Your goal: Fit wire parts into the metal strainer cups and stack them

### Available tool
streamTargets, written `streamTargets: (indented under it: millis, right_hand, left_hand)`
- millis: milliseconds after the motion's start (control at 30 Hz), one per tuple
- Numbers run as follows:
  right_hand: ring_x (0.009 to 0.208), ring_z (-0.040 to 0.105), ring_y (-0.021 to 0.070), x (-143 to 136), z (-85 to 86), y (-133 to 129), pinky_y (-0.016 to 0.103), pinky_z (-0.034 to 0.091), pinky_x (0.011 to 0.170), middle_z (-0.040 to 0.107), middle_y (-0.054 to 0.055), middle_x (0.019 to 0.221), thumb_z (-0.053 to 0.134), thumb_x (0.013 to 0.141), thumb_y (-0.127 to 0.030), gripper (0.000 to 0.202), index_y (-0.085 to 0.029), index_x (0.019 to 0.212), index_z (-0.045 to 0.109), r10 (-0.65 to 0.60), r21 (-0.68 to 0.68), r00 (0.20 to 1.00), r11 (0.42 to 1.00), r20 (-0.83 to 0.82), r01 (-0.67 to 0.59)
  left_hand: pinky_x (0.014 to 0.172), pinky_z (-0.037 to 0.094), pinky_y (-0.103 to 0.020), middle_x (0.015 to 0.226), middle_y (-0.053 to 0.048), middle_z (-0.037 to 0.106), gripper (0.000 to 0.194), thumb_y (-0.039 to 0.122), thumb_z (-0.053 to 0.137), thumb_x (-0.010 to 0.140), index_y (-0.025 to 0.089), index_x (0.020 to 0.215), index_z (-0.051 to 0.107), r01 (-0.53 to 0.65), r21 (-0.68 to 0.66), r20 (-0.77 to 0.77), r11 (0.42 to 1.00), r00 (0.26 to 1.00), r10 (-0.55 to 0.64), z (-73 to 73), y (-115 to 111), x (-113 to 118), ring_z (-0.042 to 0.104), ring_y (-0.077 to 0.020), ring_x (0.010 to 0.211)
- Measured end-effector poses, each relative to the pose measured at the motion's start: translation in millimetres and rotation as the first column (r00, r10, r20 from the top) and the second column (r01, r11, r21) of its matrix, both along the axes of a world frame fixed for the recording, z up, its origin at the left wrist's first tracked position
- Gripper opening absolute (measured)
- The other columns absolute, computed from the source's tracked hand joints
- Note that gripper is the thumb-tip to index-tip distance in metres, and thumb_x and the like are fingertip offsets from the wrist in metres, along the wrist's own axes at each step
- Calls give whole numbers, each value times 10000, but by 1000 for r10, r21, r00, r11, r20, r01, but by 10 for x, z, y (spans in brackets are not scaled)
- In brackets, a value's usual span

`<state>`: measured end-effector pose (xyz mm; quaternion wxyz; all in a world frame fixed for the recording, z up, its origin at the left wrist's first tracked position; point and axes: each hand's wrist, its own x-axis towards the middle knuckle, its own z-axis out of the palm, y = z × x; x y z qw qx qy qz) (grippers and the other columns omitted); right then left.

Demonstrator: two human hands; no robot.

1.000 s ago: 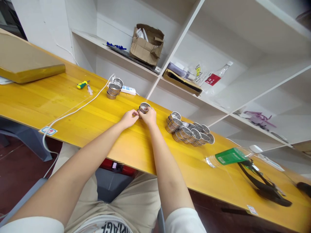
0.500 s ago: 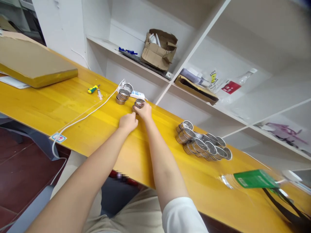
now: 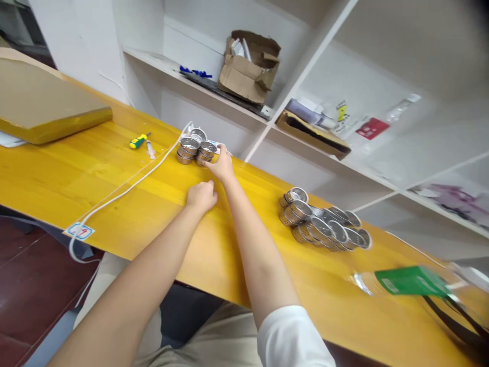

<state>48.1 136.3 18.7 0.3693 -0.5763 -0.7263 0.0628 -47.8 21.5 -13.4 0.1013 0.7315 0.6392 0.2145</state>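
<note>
My right hand (image 3: 222,165) has its thumb and fingers around the right side of a short stack of perforated metal cups (image 3: 207,150). That stack stands upright against two other stacks of the same kind, one on its left (image 3: 188,150) and one behind (image 3: 198,133). My left hand (image 3: 201,197) rests on the table in a loose fist, nearer to me and apart from the cups. Nothing shows in it. Farther right stands a larger cluster of perforated metal cups (image 3: 320,229), several of them stacked.
A power strip (image 3: 214,145) lies partly hidden behind the cups, and a white cable (image 3: 130,189) crosses the table. To the left are a screwdriver (image 3: 139,140), a small syringe (image 3: 150,149) and a large flat cardboard box (image 3: 53,109). A green-labelled bottle (image 3: 410,280) lies at right.
My right hand has moved the stack of cups left and back, so it now stands against the other two stacks. My left hand has stayed nearly still. The view has shifted slightly.
</note>
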Motion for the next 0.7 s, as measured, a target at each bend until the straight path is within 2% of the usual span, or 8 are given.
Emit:
streamTargets:
  millis: [100,167,233,300,367,400,467,700]
  right_hand:
    - [1272,594,311,460,134,-495,453,462,1107,622,169,1375,724,861,-364,588,-192,1380,508,-44,1,990,999,132,45]
    - [1245,612,331,884,241,-875,456,473,1080,642,194,1339,705,884,-361,513,-168,1337,560,-165,-23,949,984,267,177]
    - [1217,625,365,1341,341,-1245,473,485,1029,652,235,1306,701,888,-346,476,-140,1304,595,-344,-6,846,925,408,379]
    - [1212,623,407,1754,406,-1549,500,485,985,663,282,1268,676,898,-325,424,-102,1256,627,-488,31,698,830,525,557]
    - [1207,623,435,2057,416,-1757,540,465,980,690,295,1214,687,884,-314,406,-92,1222,650,-527,28,584,756,617,654]
    - [1207,625,437,2157,402,-1826,554,448,993,705,290,1189,704,873,-316,403,-97,1209,658,-511,15,556,744,656,668]
    - [1204,635,424,2266,354,-1905,568,417,1022,725,266,1172,722,860,-316,381,-120,1183,675,-450,-14,547,763,706,646]
    - [1086,706,352,2212,266,-1926,495,464,963,759,207,1119,587,953,-250,210,-179,1092,728,-417,-82,643,797,643,599]
  left_hand:
    - [813,547,-392,943,-143,758,217,304,565,919,217,1053,711,5,37,-4,999,1000,-5,3,13,17,728,-319,931]
    - [809,541,-380,964,-130,761,206,309,565,916,226,1031,715,33,78,12,996,999,-34,-3,17,45,719,-308,934]
    - [815,535,-378,978,-128,761,192,311,577,909,229,1013,716,57,87,37,995,997,-61,-11,3,78,714,-309,937]
    - [830,531,-386,979,-130,758,178,308,599,895,230,1000,720,89,81,73,993,993,-95,-16,-27,106,712,-319,942]
    - [836,526,-391,973,-131,756,167,299,616,879,229,986,723,126,77,90,989,987,-132,-17,-61,120,711,-327,945]
    - [832,524,-387,970,-129,757,162,296,621,872,229,978,724,141,76,88,987,985,-147,-16,-77,121,710,-326,944]
    - [823,519,-370,963,-121,761,155,294,624,863,231,965,723,156,77,72,985,984,-161,-13,-103,114,710,-315,939]
    - [796,514,-349,889,-82,762,166,295,626,830,245,952,728,208,98,110,973,970,-219,-40,-106,86,704,-285,872]
